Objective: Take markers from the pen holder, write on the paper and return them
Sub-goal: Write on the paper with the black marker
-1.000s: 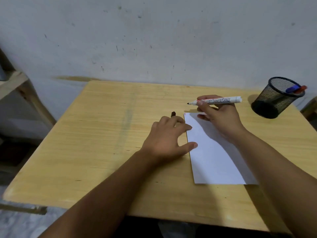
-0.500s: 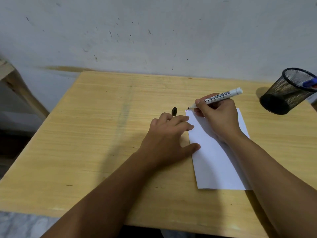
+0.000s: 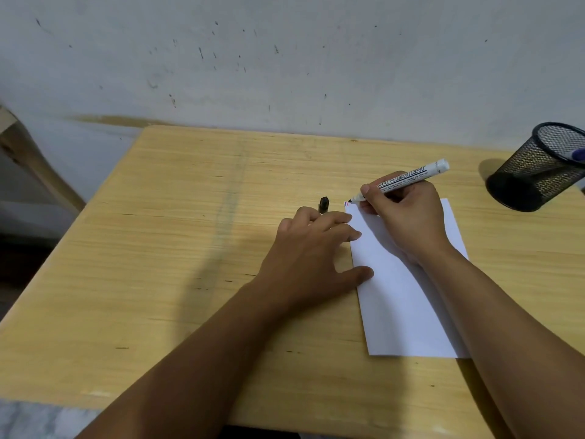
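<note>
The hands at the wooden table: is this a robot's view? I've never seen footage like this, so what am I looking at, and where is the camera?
No robot here: a person wears a wide-angle camera on the head, looking forward and down, so you see their own two bare arms reaching out from below. The right hand holds a white marker, uncapped, with its dark tip at the top left corner of a sheet of paper, where a small coloured mark already shows. The left hand lies flat on the table, its fingertips on the paper's left edge as if to steady it. A small black cap, probably the marker's, stands just beyond those fingers. At the far right a black mesh pen holder has at least one blue marker in it.
</note>
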